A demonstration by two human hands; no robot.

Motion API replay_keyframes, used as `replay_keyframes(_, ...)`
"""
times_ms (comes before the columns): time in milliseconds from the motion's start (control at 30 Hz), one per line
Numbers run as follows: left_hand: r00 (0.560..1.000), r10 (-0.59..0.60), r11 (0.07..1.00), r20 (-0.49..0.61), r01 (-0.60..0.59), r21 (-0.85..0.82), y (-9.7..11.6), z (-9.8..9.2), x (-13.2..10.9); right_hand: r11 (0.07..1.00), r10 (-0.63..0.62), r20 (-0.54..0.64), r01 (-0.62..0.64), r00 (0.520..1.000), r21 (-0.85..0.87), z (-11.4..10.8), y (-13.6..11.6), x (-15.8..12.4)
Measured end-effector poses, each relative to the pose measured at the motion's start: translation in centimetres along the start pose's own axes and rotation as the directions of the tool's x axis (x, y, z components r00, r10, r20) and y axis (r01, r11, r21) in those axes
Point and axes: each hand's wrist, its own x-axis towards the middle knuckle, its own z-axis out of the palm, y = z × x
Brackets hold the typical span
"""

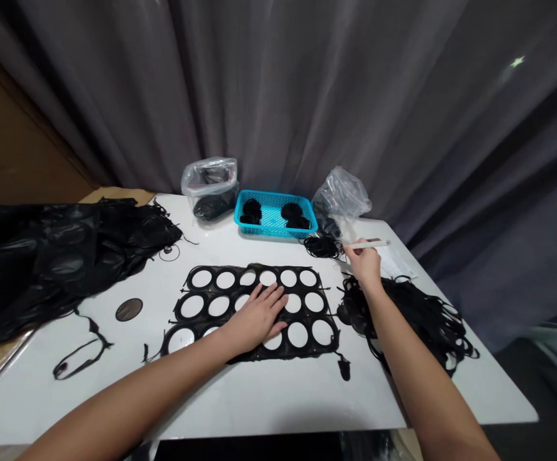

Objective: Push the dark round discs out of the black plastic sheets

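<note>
far left we have a heap of crumpled black plastic sheet (pixel 52 269) spilling over a piece of cardboard (pixel 115 194) and the edge of the white desk (pixel 240 403). next on the desk we see a thin black loop scrap (pixel 82 351) and a dark oval disc (pixel 129 309). in the middle lies a black sheet with round cut-out holes (pixel 329 326), in three rows, and our left hand (pixel 259 314) sits on it, palm down, fingers spread wide, not gripping. behind it stand a clear plastic bag of black material (pixel 210 189) and a blue plastic basket (pixel 275 214) holding two black bundles (pixel 252 211). further right are a second clear bag (pixel 340 198) and a small black coil (pixel 323 247). our right hand (pixel 365 264) is closed narrow around a white pen-shaped tool (pixel 369 243), just beside that coil, above a tangled pile of black strips (pixel 413 320), with white paper (pixel 396 264) nearby.
</note>
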Motion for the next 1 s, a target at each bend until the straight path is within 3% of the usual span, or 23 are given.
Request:
replay_keyframes(67,0.999,-0.036,0.991,-0.018,0.034,-0.128,-0.1,-0.7,0.4,0.961,0.107,0.189,-0.150,0.976,0.233,-0.1,-0.6,-0.9)
replay_keyframes(133,0.992,-0.110,0.938,-0.064,0.083,-0.336,-0.1,-1.6,1.0,0.864,0.137,0.394,-0.305,0.909,0.402,-0.1,-1.8,-2.6)
replay_keyframes(267,0.963,-0.239,0.716,-0.122,0.090,-0.692,-0.1,-3.1,2.9,0.720,0.027,0.646,-0.463,0.763,0.517,-0.4,-5.0,-6.4)
replay_keyframes(400,0.976,-0.194,0.637,-0.101,0.047,-0.769,-0.3,-3.5,4.4,0.610,-0.086,0.768,-0.576,0.634,0.544,-1.0,-6.5,-8.5)
replay_keyframes(500,0.992,-0.118,0.592,-0.050,0.030,-0.805,-0.6,-3.4,4.9,0.536,-0.083,0.804,-0.654,0.589,0.534,-1.1,-5.9,-9.1)
replay_keyframes(667,0.989,-0.147,0.642,-0.030,0.072,-0.763,-1.2,-3.3,5.0,0.365,-0.037,0.879,-0.812,0.475,0.455,-1.2,-4.1,-10.4)
replay_keyframes(733,0.978,-0.202,0.697,-0.053,0.105,-0.709,-0.9,-3.2,4.1,0.288,-0.016,0.877,-0.838,0.480,0.464,-1.4,-3.7,-10.7)
replay_keyframes(800,0.968,-0.239,0.753,-0.080,0.132,-0.645,-0.1,-2.9,2.5,0.226,0.007,0.838,-0.817,0.545,0.530,-1.7,-3.4,-10.8)
replay_keyframes(867,0.974,-0.214,0.807,-0.080,0.130,-0.577,1.2,-2.2,0.4,0.223,0.020,0.775,-0.758,0.632,0.613,-1.7,-3.1,-10.8)
replay_keyframes(933,0.991,-0.118,0.917,-0.067,0.083,-0.389,2.4,-1.3,-1.5,0.328,0.010,0.732,-0.693,0.682,0.642,-1.2,-2.9,-11.0)
replay_keyframes(1000,0.997,-0.055,0.987,-0.055,0.046,-0.154,3.3,-0.3,-3.0,0.536,-0.016,0.701,-0.585,0.713,0.608,-0.2,-2.7,-11.6)
